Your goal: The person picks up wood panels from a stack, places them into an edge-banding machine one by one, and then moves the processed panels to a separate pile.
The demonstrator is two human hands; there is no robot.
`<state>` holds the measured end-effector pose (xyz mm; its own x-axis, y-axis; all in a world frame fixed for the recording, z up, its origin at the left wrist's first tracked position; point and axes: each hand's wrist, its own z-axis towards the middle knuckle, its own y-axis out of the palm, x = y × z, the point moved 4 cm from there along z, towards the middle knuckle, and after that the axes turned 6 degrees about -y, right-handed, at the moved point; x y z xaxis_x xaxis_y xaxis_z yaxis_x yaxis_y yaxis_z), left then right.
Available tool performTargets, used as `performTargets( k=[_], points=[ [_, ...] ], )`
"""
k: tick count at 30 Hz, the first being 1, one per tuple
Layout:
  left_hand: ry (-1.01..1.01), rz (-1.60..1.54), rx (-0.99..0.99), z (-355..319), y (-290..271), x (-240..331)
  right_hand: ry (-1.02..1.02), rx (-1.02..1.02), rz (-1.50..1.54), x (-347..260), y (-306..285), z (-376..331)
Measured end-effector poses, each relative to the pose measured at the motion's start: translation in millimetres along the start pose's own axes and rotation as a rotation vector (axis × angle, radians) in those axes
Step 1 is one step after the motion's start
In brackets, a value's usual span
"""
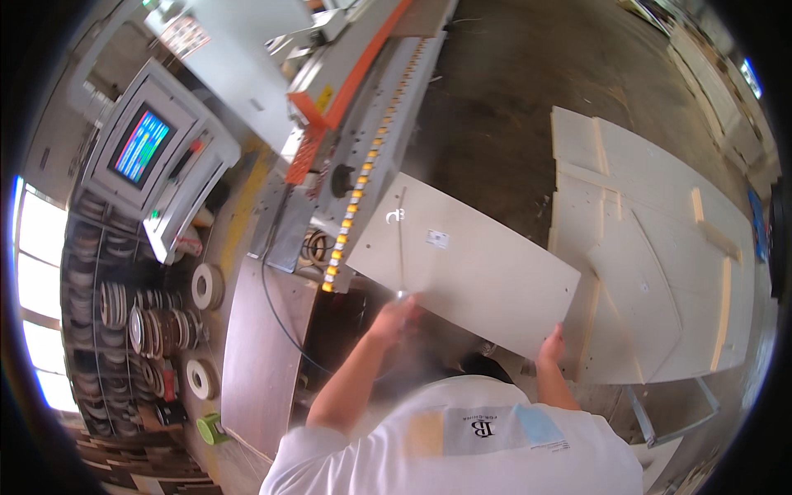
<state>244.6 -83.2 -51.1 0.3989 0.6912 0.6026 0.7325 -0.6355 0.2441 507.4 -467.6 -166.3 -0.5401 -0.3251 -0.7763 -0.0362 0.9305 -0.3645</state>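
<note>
A pale rectangular board (470, 256) lies tilted in front of me, its left end by the machine's roller edge. It carries a small white label (437, 239), a few dark holes and a thin line or groove. My right hand (551, 345) grips the board's near right corner, thumb on top. At the near left edge, my left hand (394, 320) is closed and slightly blurred. A small metal tip (402, 294) shows at its fingers, seemingly an air blow gun's nozzle. A dark thin hose (285, 328) runs from the machine side and passes behind my left forearm.
Left of the board stands a long machine with yellow rollers (355, 198) and an orange-edged beam (318, 107). Its control panel (144, 144) is at far left, near edging coils (206, 286). On the right lies a stack of large pale boards (627, 280) with wooden strips.
</note>
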Motion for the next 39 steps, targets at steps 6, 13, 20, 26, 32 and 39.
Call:
performTargets(
  k=[6, 13, 20, 26, 32, 39],
  points=[
    [0.052, 0.032, 0.238, -35.5, -122.3, 31.9, -0.149, -0.208, -0.007, -58.5, 142.6, -67.8],
    [0.037, 0.868, 0.995, -87.7, -317.5, 19.1, -0.311, -0.569, -0.165, -103.8, 207.8, -115.1],
    [-0.028, 0.678, 0.973, -88.8, -334.8, 8.5, -0.332, -0.621, -0.110, -97.7, 214.5, -80.4],
    [-0.206, 1.178, 0.271, -119.0, -118.2, 14.0, 0.015, -0.544, 0.001, -90.1, 200.3, -78.9],
    [-0.332, 1.108, 0.182, -181.7, -161.8, -56.6, -0.075, -0.698, -0.088, -107.5, 202.8, -96.3],
    [-0.096, -0.056, 0.822, -218.1, -308.0, -92.1, -0.395, -0.617, -0.383, -138.6, 206.2, -123.5]
  ],
)
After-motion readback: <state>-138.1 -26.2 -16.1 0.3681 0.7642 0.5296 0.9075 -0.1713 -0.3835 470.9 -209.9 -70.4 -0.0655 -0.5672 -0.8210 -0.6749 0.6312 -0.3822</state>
